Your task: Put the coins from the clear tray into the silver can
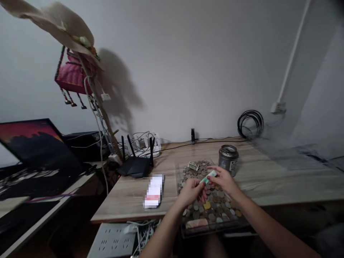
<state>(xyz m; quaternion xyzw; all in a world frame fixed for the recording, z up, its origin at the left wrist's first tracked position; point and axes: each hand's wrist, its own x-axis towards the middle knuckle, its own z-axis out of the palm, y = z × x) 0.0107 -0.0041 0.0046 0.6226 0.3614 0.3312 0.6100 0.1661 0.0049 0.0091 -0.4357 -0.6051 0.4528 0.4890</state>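
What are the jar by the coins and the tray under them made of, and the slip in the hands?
The jar looks like metal, dull grey with a soft sheen, perhaps a tin. The tray seems clear plastic: its front wall shows through. The slip, pinched between the left hand and right hand, looks like folded paper, pale green, possibly a banknote.

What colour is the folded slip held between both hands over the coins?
The folded slip is pale green and white, seen in the head view.

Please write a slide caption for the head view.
Both hands hold a folded banknote above a clear tray of coins.
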